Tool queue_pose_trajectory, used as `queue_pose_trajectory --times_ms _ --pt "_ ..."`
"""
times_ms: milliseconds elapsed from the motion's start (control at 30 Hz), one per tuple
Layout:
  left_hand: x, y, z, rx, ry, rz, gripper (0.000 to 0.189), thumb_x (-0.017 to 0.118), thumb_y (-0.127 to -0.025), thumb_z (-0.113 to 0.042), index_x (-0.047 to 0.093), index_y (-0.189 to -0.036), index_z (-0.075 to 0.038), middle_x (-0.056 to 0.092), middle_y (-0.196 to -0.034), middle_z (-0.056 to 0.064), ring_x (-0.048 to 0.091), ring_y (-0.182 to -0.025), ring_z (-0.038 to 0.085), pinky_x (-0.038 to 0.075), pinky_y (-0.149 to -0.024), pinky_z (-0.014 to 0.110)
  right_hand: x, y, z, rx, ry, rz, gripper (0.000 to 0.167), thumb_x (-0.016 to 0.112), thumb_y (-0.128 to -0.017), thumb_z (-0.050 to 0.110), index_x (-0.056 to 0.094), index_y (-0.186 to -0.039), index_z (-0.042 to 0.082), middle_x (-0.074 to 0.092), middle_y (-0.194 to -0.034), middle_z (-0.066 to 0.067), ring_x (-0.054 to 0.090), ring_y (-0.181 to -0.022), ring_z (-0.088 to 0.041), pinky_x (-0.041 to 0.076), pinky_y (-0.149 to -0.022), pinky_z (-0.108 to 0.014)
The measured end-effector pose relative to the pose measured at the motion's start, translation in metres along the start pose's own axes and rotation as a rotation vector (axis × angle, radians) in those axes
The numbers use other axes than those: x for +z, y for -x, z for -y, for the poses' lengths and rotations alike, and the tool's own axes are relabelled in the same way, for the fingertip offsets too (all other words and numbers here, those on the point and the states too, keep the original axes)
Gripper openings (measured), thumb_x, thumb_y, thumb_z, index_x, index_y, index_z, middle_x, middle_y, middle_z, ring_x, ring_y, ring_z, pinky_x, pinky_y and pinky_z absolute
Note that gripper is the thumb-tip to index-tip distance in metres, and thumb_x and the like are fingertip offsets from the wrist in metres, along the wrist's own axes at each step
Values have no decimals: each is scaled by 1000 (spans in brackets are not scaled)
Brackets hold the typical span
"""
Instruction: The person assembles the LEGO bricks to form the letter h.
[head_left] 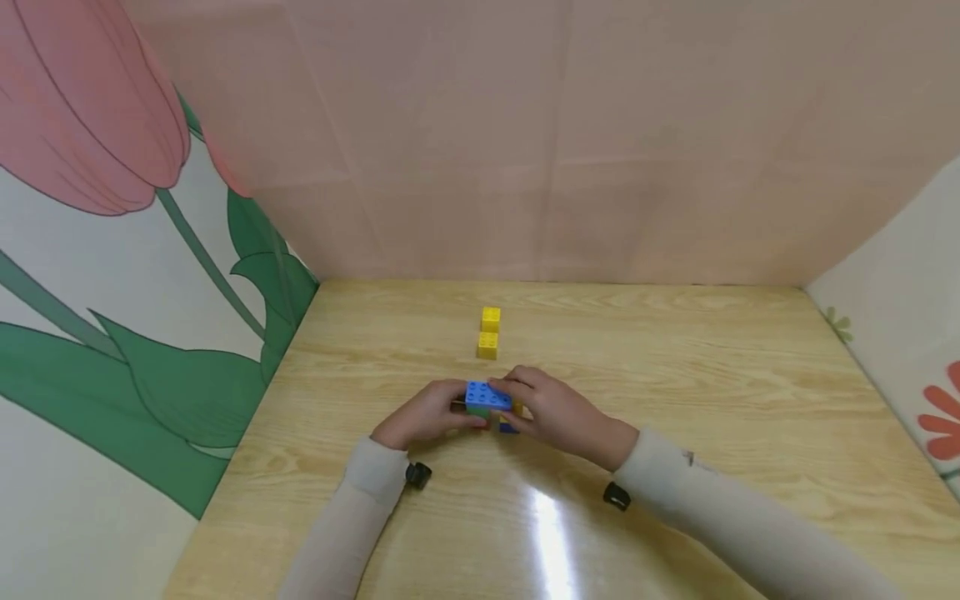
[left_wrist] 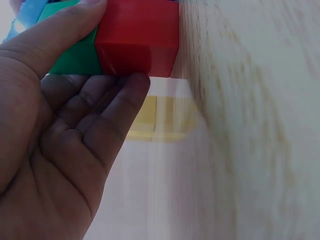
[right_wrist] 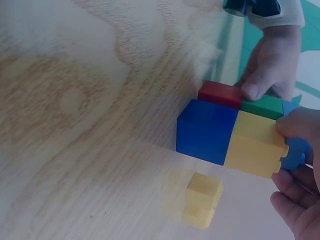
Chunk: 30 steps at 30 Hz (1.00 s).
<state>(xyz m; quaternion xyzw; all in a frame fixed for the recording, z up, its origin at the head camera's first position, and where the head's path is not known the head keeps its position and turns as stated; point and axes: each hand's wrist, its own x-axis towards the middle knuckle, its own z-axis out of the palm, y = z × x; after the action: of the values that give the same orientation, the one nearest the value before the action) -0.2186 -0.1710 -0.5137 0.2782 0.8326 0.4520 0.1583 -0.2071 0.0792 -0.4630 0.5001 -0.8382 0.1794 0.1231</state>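
Toy building bricks stand stacked between the two hands. A light blue brick (head_left: 483, 394) with studs lies on top. My left hand (head_left: 435, 408) grips one column, a green brick (left_wrist: 75, 55) above a red brick (left_wrist: 137, 40), thumb on the near side and fingers behind. Beside it, in the right wrist view, a yellow brick (right_wrist: 255, 142) sits on a dark blue brick (right_wrist: 206, 131). My right hand (head_left: 558, 408) holds the upper part, its thumb against the yellow brick and a finger over the light blue one. Its palm partly hides the stack in the head view.
Two yellow bricks stand farther back on the wooden table (head_left: 675, 358), one yellow brick (head_left: 487, 345) in front of another yellow brick (head_left: 491, 318). A pink backdrop (head_left: 555, 167) rises behind, with flower-printed panels at both sides.
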Motion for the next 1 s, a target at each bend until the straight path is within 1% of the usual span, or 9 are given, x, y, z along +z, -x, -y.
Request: queue_pose_trajectory --times_ms 167,433,633,733,867,1000 --pt "0 0 0 1 -2 -12 36 71 -89 -27 63 -124 -25 65 -117 -13 62 -106 5 51 -89 25 0 1 0 -11 10 4 57 78 -83 15 57 -134 1 58 -110 -6 56 -88 -10 52 -74 -21" --pt "0 -1 2 10 -19 0 38 71 -89 -29 62 -126 -24 64 -119 -13 61 -108 5 50 -90 24 1 3 4 33 10 9 52 74 -85 11 57 -134 3 57 -109 -6 57 -90 -10 52 -73 -19" --pt "-2 1 -1 -11 -13 -6 37 71 -89 -30 63 -125 -25 64 -119 -13 61 -108 5 50 -90 25 -1 1 8 63 -12 0 52 74 -86 9 57 -135 3 56 -110 -6 58 -93 -12 52 -76 -20" --pt "-3 1 -1 -16 -16 -9 37 71 -89 -29 63 -125 -25 64 -119 -13 61 -108 5 50 -90 25 -2 -1 9 72 -11 7 53 75 -85 10 57 -134 3 57 -110 -6 58 -92 -11 52 -75 -21" --pt "-1 1 0 -15 -10 -7 36 71 -89 -28 63 -125 -24 64 -118 -13 61 -108 5 50 -90 25 -2 -1 8 78 -6 7 49 74 -87 16 59 -133 3 59 -108 -5 58 -88 -10 53 -72 -21" --pt "0 1 2 -23 -5 -4 35 71 -89 -30 63 -123 -27 64 -117 -14 61 -107 4 50 -89 24 -3 -1 7 113 -52 1 43 72 -90 20 63 -129 6 63 -106 -2 59 -87 -9 53 -72 -23"
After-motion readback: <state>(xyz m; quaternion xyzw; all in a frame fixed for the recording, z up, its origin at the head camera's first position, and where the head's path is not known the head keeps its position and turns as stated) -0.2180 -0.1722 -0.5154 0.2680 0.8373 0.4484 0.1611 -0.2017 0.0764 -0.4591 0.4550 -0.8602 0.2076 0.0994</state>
